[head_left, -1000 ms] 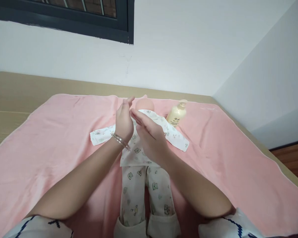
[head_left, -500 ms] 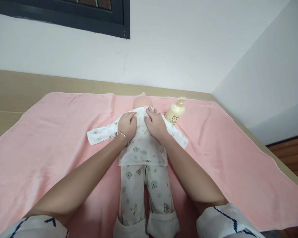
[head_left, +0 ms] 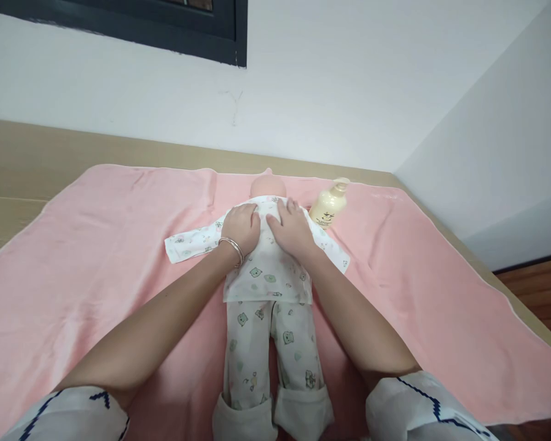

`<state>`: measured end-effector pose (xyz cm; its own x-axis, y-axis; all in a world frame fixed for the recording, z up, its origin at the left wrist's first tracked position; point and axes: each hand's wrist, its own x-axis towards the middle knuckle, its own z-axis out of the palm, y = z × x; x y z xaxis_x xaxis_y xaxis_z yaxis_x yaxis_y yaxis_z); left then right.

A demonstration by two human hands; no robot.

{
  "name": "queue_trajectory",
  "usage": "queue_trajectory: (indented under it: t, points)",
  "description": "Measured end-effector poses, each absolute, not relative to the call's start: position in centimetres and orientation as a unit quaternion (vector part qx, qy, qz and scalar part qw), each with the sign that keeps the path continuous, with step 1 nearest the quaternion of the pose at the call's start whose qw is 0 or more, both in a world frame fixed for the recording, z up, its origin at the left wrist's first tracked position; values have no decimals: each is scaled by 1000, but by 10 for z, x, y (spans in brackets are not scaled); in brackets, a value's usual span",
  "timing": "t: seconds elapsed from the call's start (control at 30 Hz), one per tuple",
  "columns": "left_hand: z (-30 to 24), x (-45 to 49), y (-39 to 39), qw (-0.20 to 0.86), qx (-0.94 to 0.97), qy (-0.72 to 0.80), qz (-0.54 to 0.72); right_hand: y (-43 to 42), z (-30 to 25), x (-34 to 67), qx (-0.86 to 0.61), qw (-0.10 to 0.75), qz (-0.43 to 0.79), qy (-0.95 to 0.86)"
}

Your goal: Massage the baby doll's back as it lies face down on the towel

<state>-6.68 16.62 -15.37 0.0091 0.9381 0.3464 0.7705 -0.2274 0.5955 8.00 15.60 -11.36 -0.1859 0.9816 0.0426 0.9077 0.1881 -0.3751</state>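
A baby doll lies on a pink blanket, its bare head toward the wall. It is dressed in a white long-sleeved top and matching white trousers with green animal prints and rolled cuffs. My left hand rests on the upper left of the top, fingers laid over the shoulder area. On the upper right lies my right hand, flat with the thumb apart from the fingers. Between the two hands a strip of the top shows. Both sleeves stretch outward. The doll's face is hidden.
A cream pump bottle stands on the blanket just right of the doll's shoulder. The wooden surface shows beyond the blanket, against a white wall. A dark window frame is set in the wall.
My right hand has shifted slightly outward over the doll's shoulder, its fingers a little more spread. My left hand stays on the doll's upper left. The whole view has tilted slightly.
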Motion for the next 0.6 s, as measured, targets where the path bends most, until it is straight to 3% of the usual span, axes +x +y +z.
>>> queue_trajectory:
  t: [0.17, 0.37, 0.47, 0.6]
  points:
    - [-136, -53, 141, 64, 729, 631, 258, 163, -107, 87, -658, 108, 134, -733]
    - [-124, -60, 149, 7, 811, 572, 123, 125, -103, 66, -634, 22, 3, -773]
    - [-126, -68, 163, 37, 797, 590, 127, 115, -108, 62, -605, 32, -49, -794]
    - [-128, -62, 155, 20, 758, 630, 166, 136, -110, 73, -593, 67, 11, -802]
